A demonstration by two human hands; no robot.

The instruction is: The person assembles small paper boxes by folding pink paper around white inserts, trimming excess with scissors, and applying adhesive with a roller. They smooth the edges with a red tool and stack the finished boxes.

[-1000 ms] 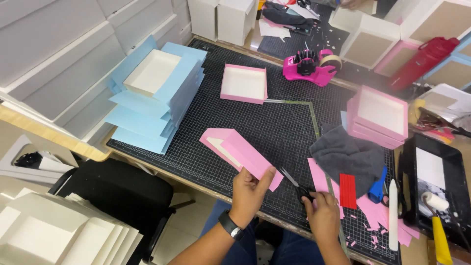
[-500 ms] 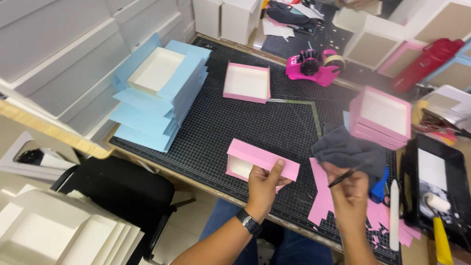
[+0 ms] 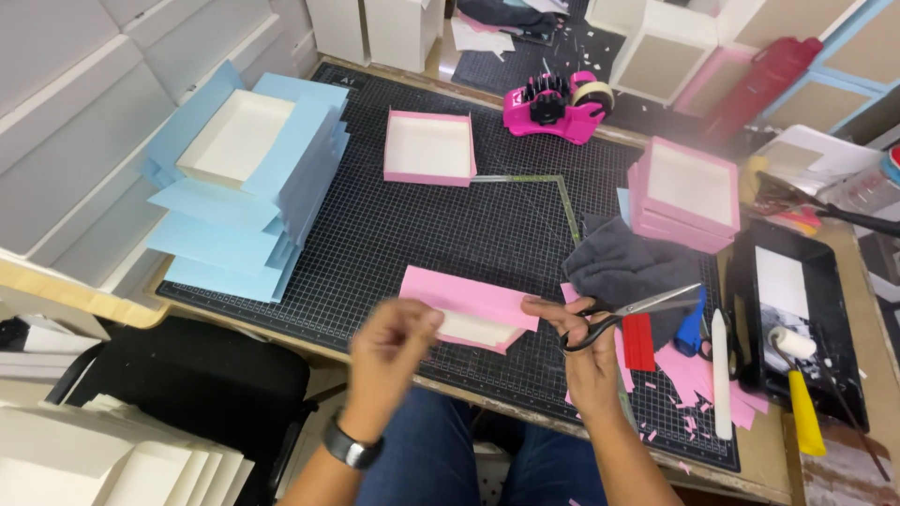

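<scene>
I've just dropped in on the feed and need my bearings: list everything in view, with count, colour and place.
pink box: one, held over mat's near edge
scissors: one, black handles, in right hand
mat: one, black, gridded, on bench
blue sheets: stack, mat's left, with white tray on top
open pink box: one, mat's far side
pink boxes: stack, right
tape dispenser: one, magenta, far edge
cloth: one, grey, right
black tray: one, far right, with yellow-handled roller
left hand: on pink box
right hand: gripping scissors
</scene>
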